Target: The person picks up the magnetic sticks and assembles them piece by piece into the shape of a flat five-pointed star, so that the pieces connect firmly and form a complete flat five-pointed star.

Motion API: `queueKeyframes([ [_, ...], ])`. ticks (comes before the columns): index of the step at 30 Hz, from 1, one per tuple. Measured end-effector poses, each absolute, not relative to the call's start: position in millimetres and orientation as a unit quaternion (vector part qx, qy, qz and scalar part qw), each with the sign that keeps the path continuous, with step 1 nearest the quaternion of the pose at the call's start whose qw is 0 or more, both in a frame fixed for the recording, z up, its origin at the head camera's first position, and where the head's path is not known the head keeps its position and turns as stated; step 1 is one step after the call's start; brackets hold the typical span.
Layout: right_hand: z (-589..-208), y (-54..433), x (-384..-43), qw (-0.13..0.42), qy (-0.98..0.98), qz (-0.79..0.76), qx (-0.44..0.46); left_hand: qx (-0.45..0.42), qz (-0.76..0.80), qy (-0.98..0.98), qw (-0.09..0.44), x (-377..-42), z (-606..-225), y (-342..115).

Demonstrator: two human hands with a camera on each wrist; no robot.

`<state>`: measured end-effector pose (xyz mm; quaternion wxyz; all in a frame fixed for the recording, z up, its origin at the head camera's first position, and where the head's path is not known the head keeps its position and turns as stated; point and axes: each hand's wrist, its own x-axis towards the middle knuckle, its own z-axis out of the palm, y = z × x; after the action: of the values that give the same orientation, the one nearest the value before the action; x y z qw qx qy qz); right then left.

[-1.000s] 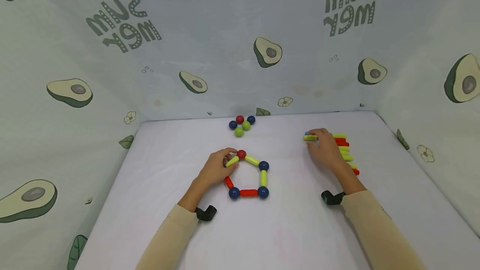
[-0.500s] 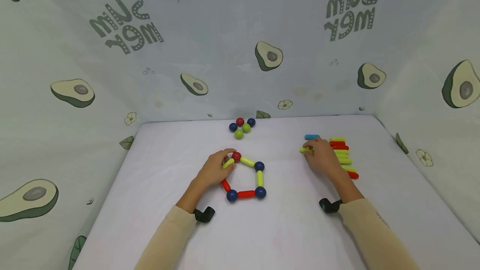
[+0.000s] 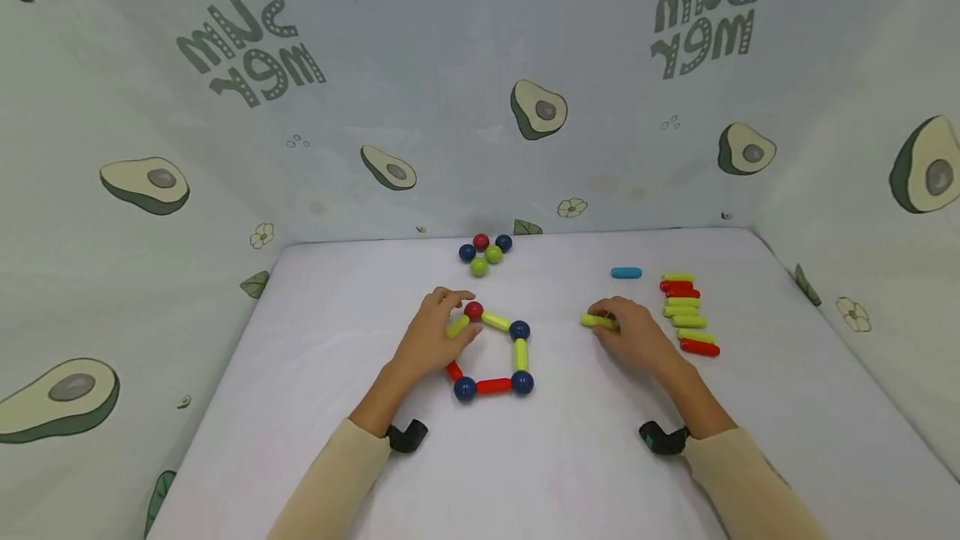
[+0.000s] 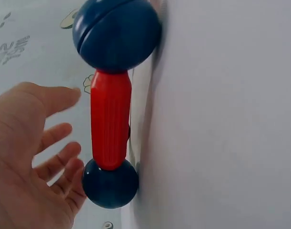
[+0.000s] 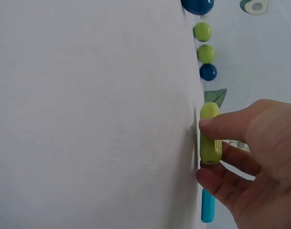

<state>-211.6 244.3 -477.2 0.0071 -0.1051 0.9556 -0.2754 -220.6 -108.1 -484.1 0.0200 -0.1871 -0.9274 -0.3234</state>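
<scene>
On the table lies a ring of magnetic rods and balls: a red ball (image 3: 473,312), a blue ball (image 3: 520,330), a red rod (image 3: 493,387) and yellow-green rods among them. My left hand (image 3: 432,333) is at its left side, thumb and fingers spread apart around a yellow-green rod (image 3: 458,325), hiding part of the ring. The left wrist view shows this hand loosely relaxed beside a red rod (image 4: 110,121) between two blue balls. To the right of the ring, my right hand (image 3: 637,333) pinches another yellow-green rod (image 5: 211,133) between thumb and fingers, close over the table.
Several loose balls (image 3: 478,267) in red, blue and green sit at the table's back. A blue rod (image 3: 626,272) lies alone at the back right. Beside it, yellow-green and red rods (image 3: 699,347) form a column. A printed cloth (image 3: 450,107) surrounds the table.
My right hand has moved left and nearer with the yellow-green rod, uncovering the blue rod and the column. The left hand stays by the ring; its fingers have loosened. The ring has shifted slightly left.
</scene>
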Motion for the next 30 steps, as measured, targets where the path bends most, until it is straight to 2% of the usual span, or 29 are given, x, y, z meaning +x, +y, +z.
queueKeyframes([
  [6,-475.5,237.7,-195.8,-0.004,0.950,-0.287,-0.123,-0.323,-0.300,-0.896,-0.061,-200.4,-474.9,-93.1],
  [10,-476.3,229.2,-184.0,0.017,0.948,-0.287,-0.136,-0.357,-0.272,-0.888,-0.099,-191.2,-479.0,-82.6],
  [22,-481.2,193.3,-165.4,0.032,0.927,-0.307,-0.212,-0.355,-0.280,-0.889,-0.079,-191.2,-488.2,-81.3],
  [30,-480.9,177.6,-158.6,0.043,0.921,-0.309,-0.234,-0.360,-0.299,-0.879,-0.091,-192.6,-489.5,-81.5],
])
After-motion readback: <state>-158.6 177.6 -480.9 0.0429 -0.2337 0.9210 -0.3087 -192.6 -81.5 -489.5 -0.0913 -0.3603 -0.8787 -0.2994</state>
